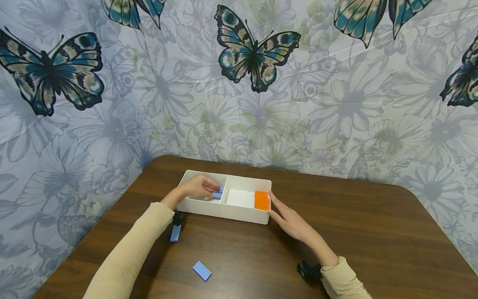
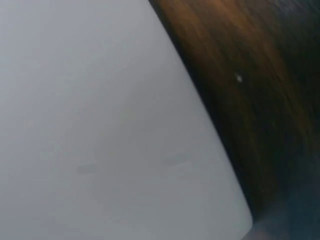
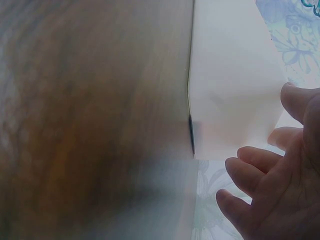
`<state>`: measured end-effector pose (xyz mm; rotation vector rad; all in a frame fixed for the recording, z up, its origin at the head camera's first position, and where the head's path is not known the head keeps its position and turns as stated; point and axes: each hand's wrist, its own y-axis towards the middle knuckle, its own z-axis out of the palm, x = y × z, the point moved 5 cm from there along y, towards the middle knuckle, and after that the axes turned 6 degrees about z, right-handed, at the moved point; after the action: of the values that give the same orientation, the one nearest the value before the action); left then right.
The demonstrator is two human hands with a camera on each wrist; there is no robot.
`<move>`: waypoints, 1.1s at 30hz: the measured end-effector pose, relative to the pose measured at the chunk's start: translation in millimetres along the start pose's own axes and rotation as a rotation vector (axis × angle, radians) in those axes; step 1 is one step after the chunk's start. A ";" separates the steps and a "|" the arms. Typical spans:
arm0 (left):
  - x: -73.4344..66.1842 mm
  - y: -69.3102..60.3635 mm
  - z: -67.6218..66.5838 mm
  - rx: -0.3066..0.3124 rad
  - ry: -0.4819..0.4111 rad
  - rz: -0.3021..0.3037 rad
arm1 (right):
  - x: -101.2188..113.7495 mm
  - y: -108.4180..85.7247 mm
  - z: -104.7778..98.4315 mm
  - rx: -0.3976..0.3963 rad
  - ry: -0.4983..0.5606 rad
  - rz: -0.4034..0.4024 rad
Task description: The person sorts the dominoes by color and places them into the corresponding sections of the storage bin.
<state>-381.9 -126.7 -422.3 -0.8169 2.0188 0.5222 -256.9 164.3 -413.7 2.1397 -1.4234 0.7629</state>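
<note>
A white two-compartment box (image 1: 224,212) stands on the table. My left hand (image 1: 198,187) reaches into its left compartment, fingertips and thumb around a blue tile (image 1: 216,195); the fingers partly cover it and another bit of blue beside it. Several orange tiles (image 1: 262,200) are lined up at the right end of the other compartment. At that end my right hand (image 1: 291,222) rests its extended fingers against the outer wall. The right wrist view shows this hand (image 3: 280,165) beside the white wall (image 3: 235,75). Only the box's wall (image 2: 115,110) fills most of the left wrist view.
One blue tile (image 1: 175,233) lies on the table by my left wrist, and a second blue tile (image 1: 202,271) is nearer the front. The brown wooden table (image 1: 366,224) backs onto a butterfly-patterned cloth (image 1: 257,120). A divider (image 1: 224,189) separates the box's compartments.
</note>
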 end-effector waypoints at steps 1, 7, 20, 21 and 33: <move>0.0 0.3 0.0 -0.002 0.004 -0.001 | 0.0 0.1 0.0 0.001 -0.002 0.001; 0.8 2.6 -0.4 -0.004 0.022 0.003 | 0.7 0.4 -1.3 -0.002 -0.003 -0.001; 0.4 2.2 0.5 -0.015 -0.013 -0.016 | 1.2 0.3 -1.4 0.003 0.008 0.000; 0.4 2.3 0.5 -0.015 -0.016 -0.014 | 1.4 0.1 -1.6 0.003 0.009 -0.002; -1.2 0.5 -3.8 -0.061 -0.041 0.037 | 0.3 -0.6 -1.5 0.003 0.005 0.003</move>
<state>-384.0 -128.4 -419.3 -0.8007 1.9917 0.6191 -256.6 165.3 -412.5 2.1369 -1.4238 0.7719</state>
